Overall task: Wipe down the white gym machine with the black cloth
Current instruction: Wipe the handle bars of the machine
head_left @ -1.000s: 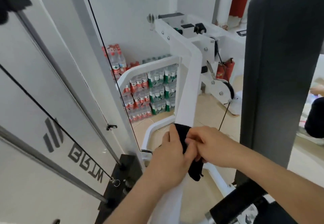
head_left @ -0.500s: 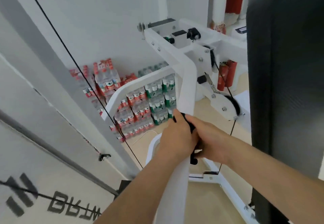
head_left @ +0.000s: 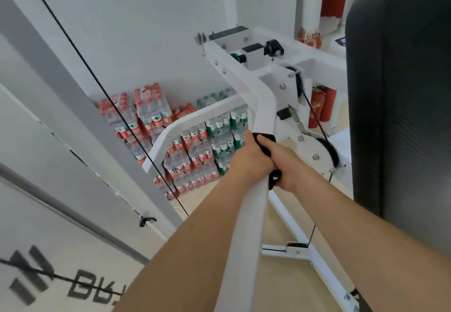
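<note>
Black cloth, bunched round the smooth white bar, clamped by left hand and right hand together.

Bright and pretty flat overall, soft diffuse light, only faint shadows. Hard to say where from. Nearly blown out on the white machine frame, close to merging with the pale wall behind. Crushed to a dark blob on the black cloth, texture lost. Dull sheen down the dark pad at the right edge. Heavy wide-angle bend: leaning grey post and a slanted cable on the left. Smeared by motion blur at the bottom left corner, lettering barely readable. Soft and a bit mushy on the bottle packs too, labels unreadable. Forearms soft near the bottom edge. Compression-y look overall.
</note>
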Available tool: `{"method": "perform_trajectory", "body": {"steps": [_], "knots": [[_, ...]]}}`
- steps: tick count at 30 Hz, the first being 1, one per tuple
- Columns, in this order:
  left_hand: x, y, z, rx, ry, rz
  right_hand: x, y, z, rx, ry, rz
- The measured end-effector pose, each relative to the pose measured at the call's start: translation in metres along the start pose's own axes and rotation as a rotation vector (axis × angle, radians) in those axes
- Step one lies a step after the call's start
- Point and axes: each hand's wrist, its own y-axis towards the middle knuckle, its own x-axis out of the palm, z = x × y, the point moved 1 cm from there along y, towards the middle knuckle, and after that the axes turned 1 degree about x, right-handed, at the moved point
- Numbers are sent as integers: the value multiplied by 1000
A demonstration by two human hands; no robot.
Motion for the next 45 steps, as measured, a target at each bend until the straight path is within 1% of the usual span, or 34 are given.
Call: {"method": "perform_trajectory", "body": {"steps": [3, 6, 12, 15, 17, 19, 21, 22, 24, 26, 27, 28, 29, 30, 32, 33, 34, 35, 36, 38, 39, 42, 43, 45], "knots": [[2, -28, -8, -27, 82, -6, -1, -21, 17, 68, -151, -15], [0, -65, -16, -29, 72, -7, 2, -46, 38, 73, -268, -7], [-5, -152, -34, -41, 31, -48, 15, -113, 82, 46, -236, -41], [-7, -202, -50, -40, 31, -37, 22, -156, 109, 19, -321, -85], [-9, -242, -60, -15, 19, -56, 27, -186, 123, -3, -471, -107], [-10, -284, -71, -1, 0, -83, 33, -218, 135, -72, -773, -130], [-13, -320, -83, 24, -13, -95, 37, -246, 150, -184, -1056, -128], [-15, -337, -87, 31, -17, -118, 39, -259, 158, -219, -1125, -124], [-21, -362, -99, 53, -42, -197, 41, -281, 172, -274, -1175, -97], [-32, -379, -113, 55, -170, -262, 38, -294, 181, -355, -1201, -6], [-39, -383, -121, 44, -262, -248, 34, -298, 183, -413, -1186, 60], [-44, -384, -128, 27, -315, -197, 31, -300, 184, -472, -1147, 114], [-47, -382, -133, 29, -317, -119, 29, -301, 183, -522, -1076, 141], [-48, -379, -135, 39, -306, -82, 27, -304, 181, -555, -979, 132], [-44, -373, -136, 65, -375, -143, 24, -310, 171, -544, -794, 23], [-41, -372, -136, 68, -407, -175, 23, -313, 165, -504, -772, -58], [-39, -371, -135, 66, -409, -153, 21, -315, 159, -457, -807, -137], [-41, -374, -131, 60, -357, -76, 17, -317, 153, -410, -875, -201], [-42, -379, -129, 52, -248, 25, 12, -318, 146, -372, -944, -240], [-45, -402, -118, 76, -35, 183, 6, -324, 127, -364, -1060, -250], [-43, -417, -110, 88, -7, 215, 4, -327, 115, -397, -1115, -230], [-23, -455, -89, 80, -97, 284, 15, -334, 91, -571, -1210, -140], [-12, -463, -87, 61, -126, 318, 22, -335, 93, -641, -1263, -108], [13, -472, -87, -19, -143, 383, 31, -331, 113, -748, -1471, -30]]}}
